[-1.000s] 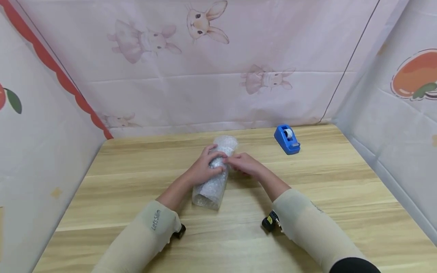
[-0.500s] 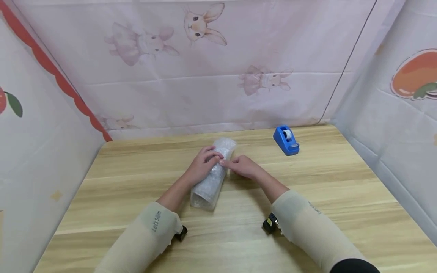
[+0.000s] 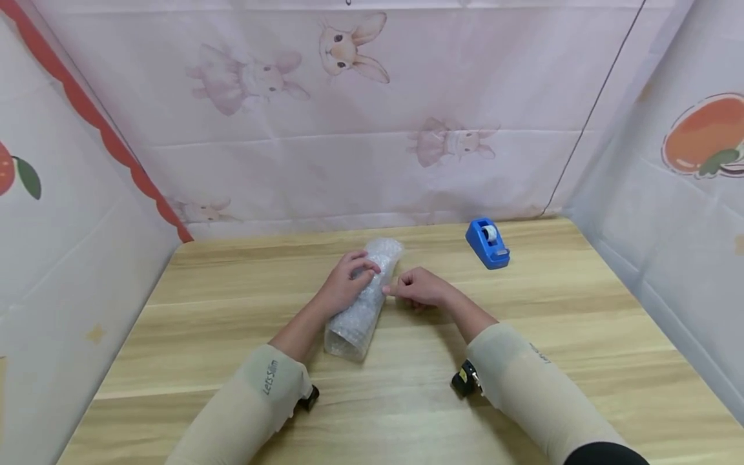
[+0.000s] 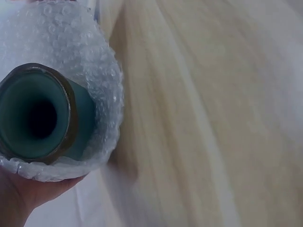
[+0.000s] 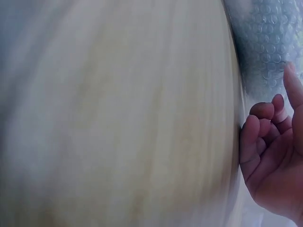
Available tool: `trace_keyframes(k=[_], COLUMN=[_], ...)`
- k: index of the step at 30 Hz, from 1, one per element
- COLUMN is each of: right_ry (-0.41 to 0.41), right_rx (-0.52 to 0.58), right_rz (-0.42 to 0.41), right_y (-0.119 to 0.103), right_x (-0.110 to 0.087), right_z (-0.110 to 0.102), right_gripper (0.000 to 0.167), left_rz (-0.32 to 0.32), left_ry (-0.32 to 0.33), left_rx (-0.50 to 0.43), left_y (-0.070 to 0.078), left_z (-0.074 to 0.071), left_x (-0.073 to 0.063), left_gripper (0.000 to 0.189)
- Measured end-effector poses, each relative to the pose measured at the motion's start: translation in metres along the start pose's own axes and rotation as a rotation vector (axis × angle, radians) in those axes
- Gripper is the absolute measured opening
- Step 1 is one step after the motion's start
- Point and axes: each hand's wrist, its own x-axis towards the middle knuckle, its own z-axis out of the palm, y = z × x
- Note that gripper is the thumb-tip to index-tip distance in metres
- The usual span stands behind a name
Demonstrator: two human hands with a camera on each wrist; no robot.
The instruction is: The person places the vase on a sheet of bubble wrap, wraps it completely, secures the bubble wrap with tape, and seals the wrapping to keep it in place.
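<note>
A roll of clear bubble wrap (image 3: 356, 321) lies slanted on the wooden table, wrapped round a vase. In the left wrist view the teal vase (image 4: 85, 116) shows its brown rim and dark hollow mouth inside the wrap. My left hand (image 3: 343, 285) grips the wrapped vase from above and the left, fingers bent over the bubble wrap. To the right of the roll is my right hand (image 3: 424, 287), its thumb stretched out to the wrap's side. In the right wrist view its other fingers (image 5: 251, 137) are loosely curled with nothing between them.
A blue tape dispenser (image 3: 487, 244) with a roll of tape stands at the back right of the table (image 3: 558, 310). Fabric walls printed with rabbits and fruit enclose the back and sides. A small black camera (image 3: 465, 380) sits under the right sleeve.
My right hand has drawn back slightly down and right along the roll, its thumb coming away from the left fingertips. My left thumb has moved up closer to its fingers. The wrapped vase barely shifts.
</note>
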Motion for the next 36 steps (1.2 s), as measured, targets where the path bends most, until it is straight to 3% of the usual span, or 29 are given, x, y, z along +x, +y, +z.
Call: trace_keyframes(k=[8, 12, 19, 26, 28, 31, 36], right_ry=[0.026, 0.006, -0.080, -0.091, -0.051, 0.085, 0.308], right_rx=[-0.026, 0.028, 0.102, 0.085, 0.013, -0.150, -0.395], right_rz=[-0.004, 0.026, 0.033, -0.010, -0.050, -0.097, -0.091], right_y=[0.006, 0.004, 0.000, -0.002, -0.001, 0.000, 0.001], right_x=[0.003, 0.002, -0.002, -0.008, -0.008, -0.008, -0.002], right_z=[0.000, -0.003, -0.009, -0.016, -0.018, -0.024, -0.040], right_gripper=[0.034, 0.026, 0.024, 0.021, 0.021, 0.019, 0.026], left_rz=[0.000, -0.013, -0.034, -0.049, -0.057, -0.055, -0.029], left_ry=[-0.002, 0.008, 0.064, 0.141, 0.138, 0.119, 0.103], left_rx=[-0.012, -0.006, 0.021, 0.125, 0.128, 0.107, 0.117], left_y=[-0.003, -0.002, 0.003, 0.014, 0.015, 0.016, 0.015], left_z=[0.006, 0.006, 0.012, 0.020, 0.020, 0.017, 0.001], left_x=[0.005, 0.006, 0.003, -0.006, -0.006, -0.006, -0.003], left_gripper=[0.015, 0.017, 0.024, 0.036, 0.038, 0.042, 0.051])
